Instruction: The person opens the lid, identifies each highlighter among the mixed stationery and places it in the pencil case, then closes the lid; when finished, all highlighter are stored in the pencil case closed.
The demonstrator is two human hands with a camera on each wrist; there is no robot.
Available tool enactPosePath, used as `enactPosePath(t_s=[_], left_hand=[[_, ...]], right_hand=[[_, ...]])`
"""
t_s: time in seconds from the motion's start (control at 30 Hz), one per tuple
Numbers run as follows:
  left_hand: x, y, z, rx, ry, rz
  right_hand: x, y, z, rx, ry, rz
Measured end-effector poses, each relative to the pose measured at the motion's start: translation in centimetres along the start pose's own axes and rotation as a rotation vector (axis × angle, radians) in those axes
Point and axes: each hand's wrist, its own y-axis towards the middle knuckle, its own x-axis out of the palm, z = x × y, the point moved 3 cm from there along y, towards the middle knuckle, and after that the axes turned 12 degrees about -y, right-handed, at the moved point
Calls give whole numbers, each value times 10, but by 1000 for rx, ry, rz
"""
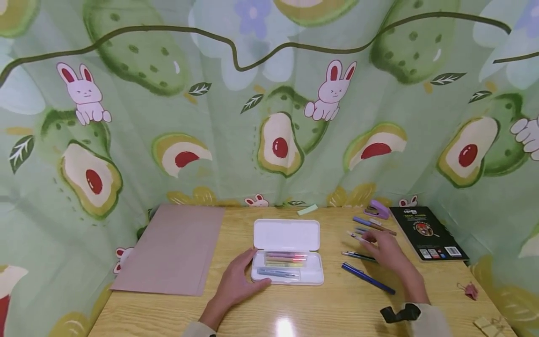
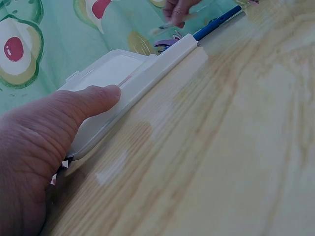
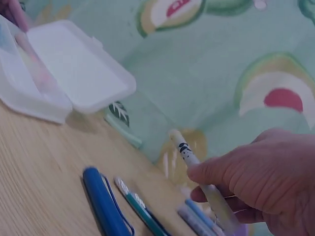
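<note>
A white pencil case [image 1: 313, 277] lies on the table with its lid [image 1: 286, 235] raised at the back. Several pink, yellow and blue pens [image 1: 284, 259] lie inside it. My left hand [image 1: 236, 282] grips the case at its left end, thumb [image 2: 106, 97] on the front edge. To the right, my right hand [image 1: 388, 252] pinches a white pen with black markings [image 3: 186, 150] between thumb and fingers, held tilted above other pens. Around that hand lie a thick blue pen [image 1: 368, 278], slim dark pens [image 1: 358, 255] and a blue-and-brown pair [image 1: 375, 224].
At the back right stand a purple stapler [image 1: 377, 209] and a black book [image 1: 427, 231]. Mauve sheets [image 1: 172, 248] cover the left side. A pale green strip [image 1: 307, 209] lies behind the case. A red clip [image 1: 469, 291] and a yellowish packet [image 1: 488, 326] are at the right edge.
</note>
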Motion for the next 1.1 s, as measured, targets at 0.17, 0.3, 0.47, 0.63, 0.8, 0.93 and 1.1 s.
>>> enactPosePath(t_s=[0.17,0.3,0.47,0.63,0.8,0.93,1.1], left_hand=[[-1,-3,-1,-18,5,-6],[-1,-7,-3,-33,5,-8],[-1,-6,-2,-37,10,-22],[-2,1,2,-11,17,-8],[-2,1,1,19,23,-3],[-2,1,0,21,34,-2],[-2,0,1,15,27,-15]], right_hand=[[-2,5,-35,-90,124,3],[6,5,-66,-170,212,-12],[32,2,-111,-306,312,4],[61,-1,-152,-397,250,15],[85,-5,-176,-405,82,56],[97,-3,-185,-413,29,99],[102,-1,-192,-407,26,61]])
